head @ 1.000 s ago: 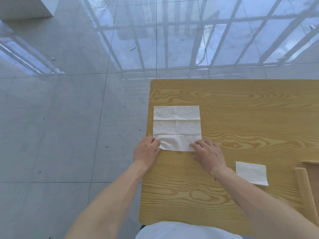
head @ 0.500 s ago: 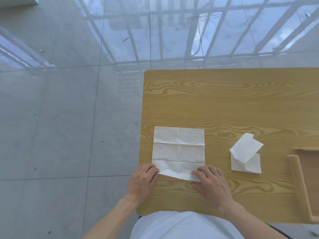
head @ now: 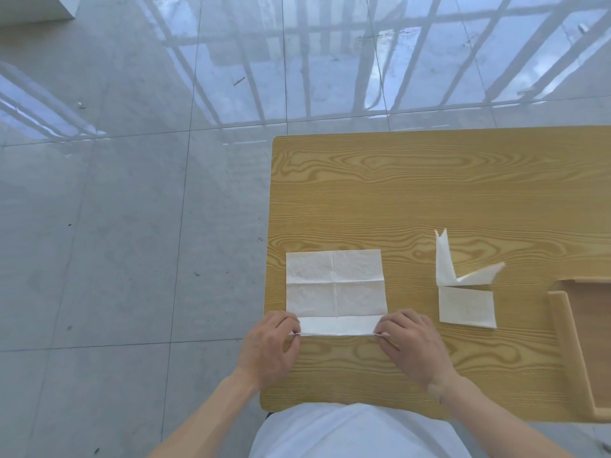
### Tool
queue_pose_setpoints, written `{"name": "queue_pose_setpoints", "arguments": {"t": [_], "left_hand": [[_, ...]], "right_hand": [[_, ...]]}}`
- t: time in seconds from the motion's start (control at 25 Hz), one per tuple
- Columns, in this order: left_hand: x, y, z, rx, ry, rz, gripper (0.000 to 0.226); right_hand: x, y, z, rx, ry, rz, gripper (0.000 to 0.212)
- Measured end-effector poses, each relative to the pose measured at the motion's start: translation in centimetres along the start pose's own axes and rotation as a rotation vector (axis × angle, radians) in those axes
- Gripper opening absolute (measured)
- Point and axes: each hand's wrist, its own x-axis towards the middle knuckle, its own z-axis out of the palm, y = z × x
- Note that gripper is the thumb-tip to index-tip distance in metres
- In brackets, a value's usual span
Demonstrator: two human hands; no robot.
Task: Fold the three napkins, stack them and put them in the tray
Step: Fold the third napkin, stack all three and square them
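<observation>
A white creased napkin (head: 335,285) lies flat near the left edge of the wooden table (head: 429,193). Its near edge is lifted and turned over into a narrow strip. My left hand (head: 271,345) pinches the near left corner of that strip, and my right hand (head: 413,345) pinches the near right corner. To the right lies a folded napkin (head: 466,307) whose upper flaps (head: 444,262) have sprung open and stand up. A wooden tray (head: 568,345) sits at the right edge of the view, partly cut off.
The table's left edge runs just beside the napkin, with glossy grey floor tiles (head: 132,226) beyond it. My white shirt (head: 357,431) shows at the bottom, against the table's near edge.
The napkin's near edge has come up off the table and turned over into a strip between my two hands. The folded napkin on the right has sprung further open. My view shifted.
</observation>
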Motion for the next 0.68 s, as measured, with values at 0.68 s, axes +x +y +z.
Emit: {"name": "queue_pose_setpoints", "arguments": {"t": [0.68], "left_hand": [[5.7,-0.3,-0.6,-0.257,0.053,-0.527,0.018]], "right_hand": [[7.5,-0.1,-1.1,0.181,-0.021,0.345,0.013]]}}
